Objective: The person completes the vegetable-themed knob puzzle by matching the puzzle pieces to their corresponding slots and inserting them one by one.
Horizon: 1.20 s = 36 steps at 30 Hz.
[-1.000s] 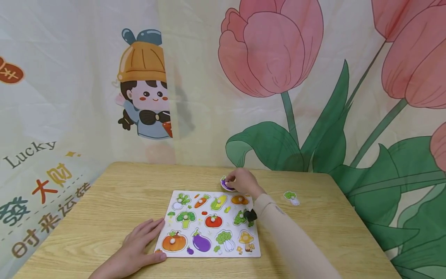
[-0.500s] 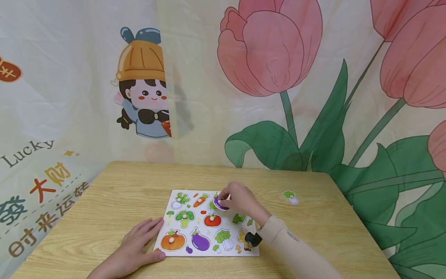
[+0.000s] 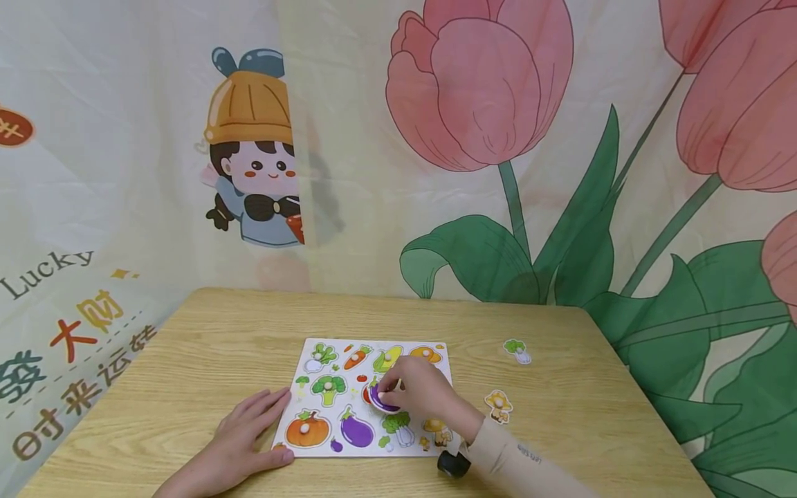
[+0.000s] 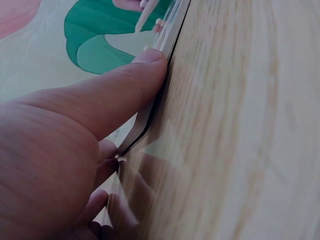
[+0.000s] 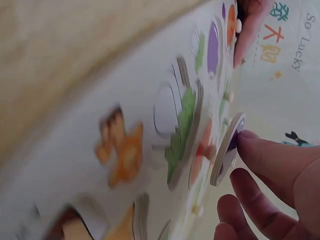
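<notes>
My right hand (image 3: pixel 423 391) pinches a purple eggplant puzzle piece (image 3: pixel 377 399) between thumb and fingers, holding it tilted above the middle of a white vegetable puzzle board (image 3: pixel 311 452). The piece overlaps the tomato in the head view; in the right wrist view the eggplant piece (image 5: pixel 229 150) is edge-on, raised off the board. Nearer the front, the eggplant-shaped space (image 3: pixel 358 430) shows its printed picture and bears no knob. My left hand (image 3: pixel 239 439) rests at the board's left side, thumb (image 4: pixel 135 80) against the front edge, fingers fairly straight along the left edge.
Two loose pieces lie on the wooden table (image 3: pixel 205 346) right of the board: a bok choy (image 3: pixel 517 351) and a mushroom (image 3: pixel 499 406). Several knobbed pieces sit in the board, among them a pumpkin (image 3: pixel 308 430) and a broccoli (image 3: pixel 328 389). A printed curtain hangs behind.
My right hand has brought the eggplant piece from the table behind the board forward and left over the board's middle. The mushroom piece has come into view from behind the sleeve. My left hand stays put.
</notes>
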Tool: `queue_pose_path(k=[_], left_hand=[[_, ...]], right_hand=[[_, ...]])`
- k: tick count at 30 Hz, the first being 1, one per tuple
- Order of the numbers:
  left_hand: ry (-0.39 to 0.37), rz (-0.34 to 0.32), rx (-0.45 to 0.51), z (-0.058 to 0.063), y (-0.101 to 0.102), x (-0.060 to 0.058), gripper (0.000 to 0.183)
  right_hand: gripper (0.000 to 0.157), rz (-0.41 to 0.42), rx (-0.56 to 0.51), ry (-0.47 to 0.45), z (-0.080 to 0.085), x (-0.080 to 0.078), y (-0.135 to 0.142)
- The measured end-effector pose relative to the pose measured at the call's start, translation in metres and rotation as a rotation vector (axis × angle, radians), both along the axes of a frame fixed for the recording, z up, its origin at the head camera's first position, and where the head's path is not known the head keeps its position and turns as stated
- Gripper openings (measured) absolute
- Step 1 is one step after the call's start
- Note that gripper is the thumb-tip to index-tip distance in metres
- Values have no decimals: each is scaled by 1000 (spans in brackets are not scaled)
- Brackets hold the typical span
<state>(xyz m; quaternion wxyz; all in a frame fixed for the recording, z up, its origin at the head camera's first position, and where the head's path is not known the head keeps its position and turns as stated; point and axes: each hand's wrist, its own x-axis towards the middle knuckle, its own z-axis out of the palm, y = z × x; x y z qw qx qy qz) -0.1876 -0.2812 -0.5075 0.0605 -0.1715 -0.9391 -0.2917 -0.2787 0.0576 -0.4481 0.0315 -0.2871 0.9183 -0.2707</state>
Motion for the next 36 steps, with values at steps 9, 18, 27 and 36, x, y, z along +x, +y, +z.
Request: queue_pose_path(k=[9,18,27,36], left_hand=[[-5,-2,18,0,0,0,95],[5,-10,17,2,0,1,95],[-4,-14,23,1,-1,1,94],[-3,-17,22,2,-2,2,93]], right_hand=[[5,42,44,62,-11,18,-16],[5,48,-16,13,-14,31,-29],[6,26,-64,-52,-16,35,-36],[6,51,-112,-68,-18,35,-38]])
